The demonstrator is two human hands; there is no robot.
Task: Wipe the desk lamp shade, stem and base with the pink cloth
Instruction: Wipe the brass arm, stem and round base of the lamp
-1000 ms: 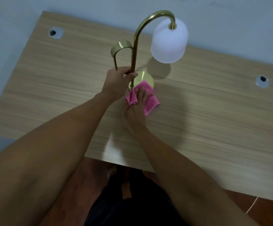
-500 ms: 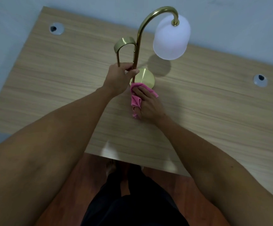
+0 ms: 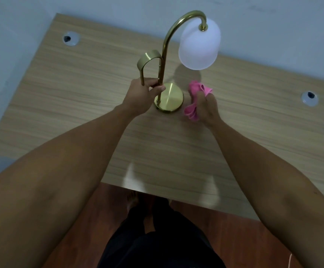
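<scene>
Head view, looking down: a pale wood-grain desk [image 3: 91, 105] set against a blue-grey wall [image 3: 22, 20]; two round cable grommets, one at the far left [image 3: 70, 38] and one at the right [image 3: 310, 96]; below the near edge, reddish floor [image 3: 240, 235] and my dark trousers [image 3: 157, 244]. My two bare forearms reach in from the bottom corners and cover much of the near desk; nothing else stands on the top besides the lamp.

The brass desk lamp [image 3: 164, 60] stands mid-desk; its curved stem [image 3: 165, 49] arches to the right and carries the white shade [image 3: 198, 46], which hangs over its own shadow; the round brass base [image 3: 169, 97] sits flat on the wood, bare and uncovered. My left hand [image 3: 140, 97] is closed around the lower stem and the foot of the brass loop handle [image 3: 149, 59], just above the base. My right hand [image 3: 207, 108] is clenched on the bunched pink cloth [image 3: 195, 99], just right of the base; whether cloth and base touch, I cannot tell; cloth folds stick out above and below my fingers.
</scene>
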